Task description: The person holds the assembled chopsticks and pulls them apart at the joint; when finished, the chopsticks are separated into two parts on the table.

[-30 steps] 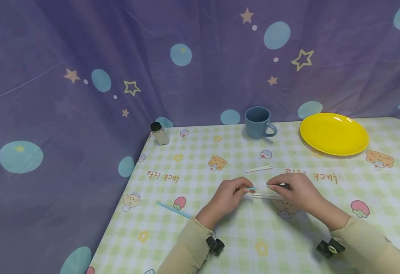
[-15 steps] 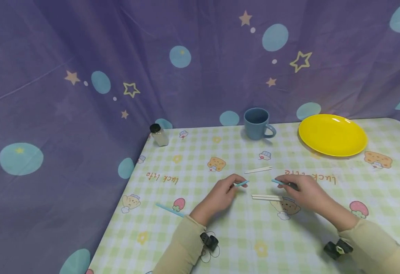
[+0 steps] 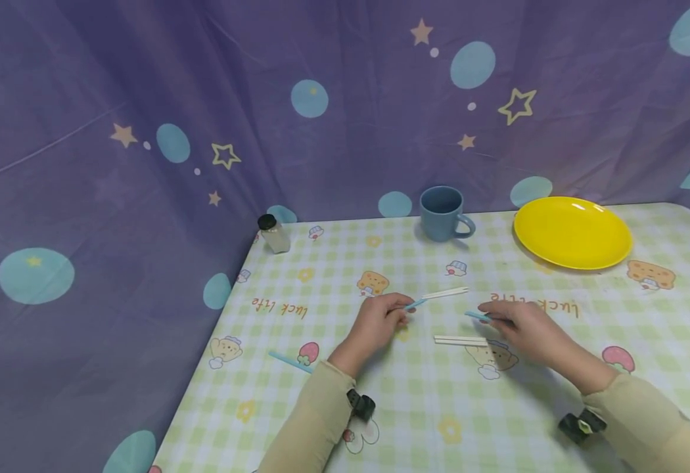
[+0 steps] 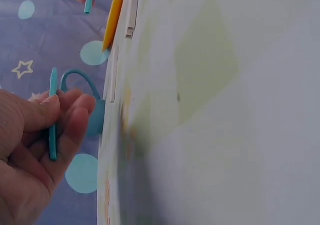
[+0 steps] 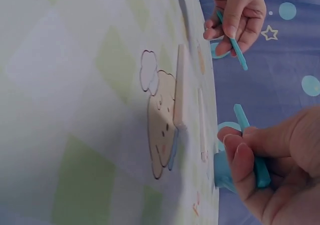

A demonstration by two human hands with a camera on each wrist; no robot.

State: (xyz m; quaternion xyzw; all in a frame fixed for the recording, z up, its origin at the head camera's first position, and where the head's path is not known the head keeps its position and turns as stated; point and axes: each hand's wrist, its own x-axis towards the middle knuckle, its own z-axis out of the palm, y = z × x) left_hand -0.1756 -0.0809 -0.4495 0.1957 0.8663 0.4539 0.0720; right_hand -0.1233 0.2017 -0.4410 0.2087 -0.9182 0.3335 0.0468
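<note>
My left hand [image 3: 374, 323] pinches a short, slim teal stick [image 4: 53, 142] between thumb and fingers, above the table. A narrower tip shows at one end of that stick in the left wrist view. Across from it, my right hand [image 3: 525, 330] holds a second teal stick [image 5: 241, 116] between thumb and curled fingers. The two held sticks are apart, their ends facing each other across a gap. Below and between the hands lies a pair of pale sticks [image 3: 460, 341], side by side. Another pale pair [image 3: 445, 293] lies farther back. A light-blue stick [image 3: 290, 361] lies by my left sleeve, partly hidden.
At the back of the checked tablecloth [image 3: 404, 407] stand a blue mug [image 3: 441, 217] and a black-capped jar [image 3: 275, 235]. A yellow plate [image 3: 572, 233] is at the back right. A purple patterned curtain [image 3: 345, 151] hangs behind and to the left.
The hands have moved apart, and the two teal sticks, close together a second ago, are separated. My left hand has shifted left and slightly back; the right has moved slightly right.
</note>
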